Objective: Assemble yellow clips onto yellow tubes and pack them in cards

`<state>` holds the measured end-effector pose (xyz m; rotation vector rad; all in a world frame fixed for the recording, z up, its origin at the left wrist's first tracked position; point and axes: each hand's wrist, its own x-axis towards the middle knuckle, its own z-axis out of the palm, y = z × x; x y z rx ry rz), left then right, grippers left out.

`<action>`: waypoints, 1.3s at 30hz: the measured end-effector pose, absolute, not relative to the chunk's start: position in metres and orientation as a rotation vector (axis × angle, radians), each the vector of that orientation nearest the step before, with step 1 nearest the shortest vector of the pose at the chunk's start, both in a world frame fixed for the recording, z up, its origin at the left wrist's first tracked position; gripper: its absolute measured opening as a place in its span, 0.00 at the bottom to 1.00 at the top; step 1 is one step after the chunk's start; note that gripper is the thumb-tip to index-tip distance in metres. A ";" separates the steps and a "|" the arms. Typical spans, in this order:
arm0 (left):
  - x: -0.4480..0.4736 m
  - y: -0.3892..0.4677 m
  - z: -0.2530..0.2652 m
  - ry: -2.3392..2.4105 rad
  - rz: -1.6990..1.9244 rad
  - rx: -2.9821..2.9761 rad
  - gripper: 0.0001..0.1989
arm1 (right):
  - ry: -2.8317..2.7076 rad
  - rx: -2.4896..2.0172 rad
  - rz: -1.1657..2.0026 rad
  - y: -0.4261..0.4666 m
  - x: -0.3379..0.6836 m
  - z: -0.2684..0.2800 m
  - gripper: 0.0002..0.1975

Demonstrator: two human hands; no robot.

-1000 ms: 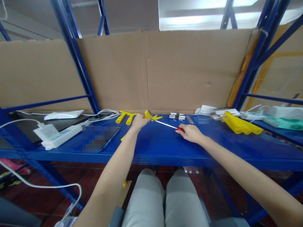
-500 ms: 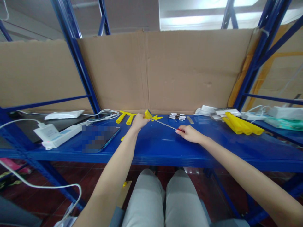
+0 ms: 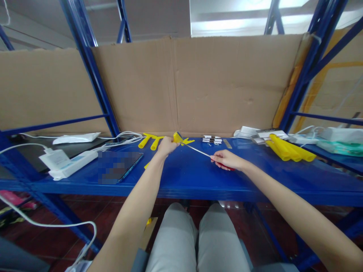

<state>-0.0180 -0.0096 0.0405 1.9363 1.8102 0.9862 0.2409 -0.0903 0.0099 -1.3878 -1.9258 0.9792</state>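
Observation:
Near the back of the blue shelf (image 3: 187, 177), my left hand (image 3: 168, 146) is closed around a yellow plastic piece (image 3: 177, 137), most of it hidden by the fingers. My right hand (image 3: 225, 160) grips the red handle of a screwdriver (image 3: 198, 151). Its long metal shaft points left and up, its tip at the yellow piece. Just behind the shaft lie small yellow parts (image 3: 188, 141). Two yellow tube-like pieces (image 3: 154, 142) rest left of my left hand.
A phone or tablet (image 3: 120, 167) and a white power strip (image 3: 73, 163) with cables lie left. Small white packs (image 3: 211, 139) and a metal strip (image 3: 227, 143) sit at the back. Yellow tubes (image 3: 289, 148) lie right. A cardboard sheet (image 3: 212, 87) stands behind.
My right hand's fingers have shifted on the screwdriver, and more of the red handle now shows beneath them. My left hand and the yellow piece stay in place.

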 end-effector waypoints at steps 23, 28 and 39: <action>-0.016 -0.021 0.050 1.761 1.000 1.816 0.08 | -1.852 -1.387 1.058 -0.096 0.240 0.014 0.17; -0.016 -0.023 0.050 1.754 0.997 1.818 0.08 | -1.853 -1.383 1.060 -0.096 0.240 0.013 0.17; -0.015 -0.026 0.051 1.731 1.011 1.788 0.07 | -1.859 -1.370 1.072 -0.093 0.241 0.012 0.18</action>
